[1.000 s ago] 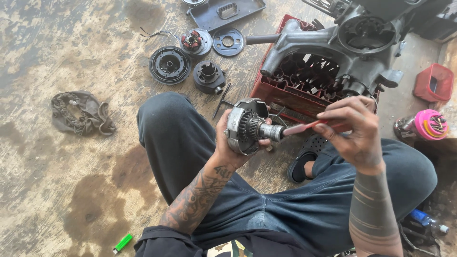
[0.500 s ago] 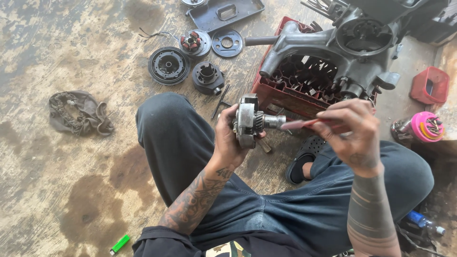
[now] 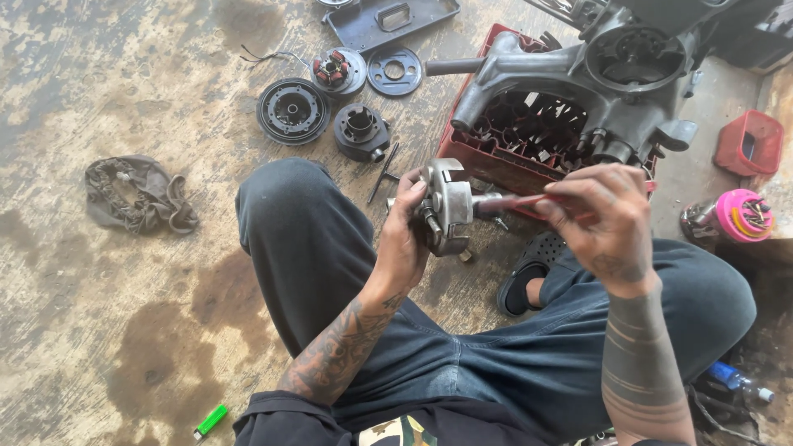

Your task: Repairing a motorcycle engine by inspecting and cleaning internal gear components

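1. Hands first: the left hand [image 3: 406, 235] grips a round metal clutch assembly [image 3: 446, 206] above the lap; the right hand [image 3: 607, 213] pinches a red-handled tool [image 3: 516, 202] against its centre.
2. Removed parts, a black pulley [image 3: 292, 110] and a hub [image 3: 360, 130], lie on the floor [image 3: 124, 330] beyond the knee.
3. Judging by that, disassembly looks well along; the engine casing [image 3: 595, 83] rests on a red crate [image 3: 483, 161].

Lit evenly by soft daylight; faint shadows only, no glare. Sharp throughout, with slight wide-angle bending toward edges.
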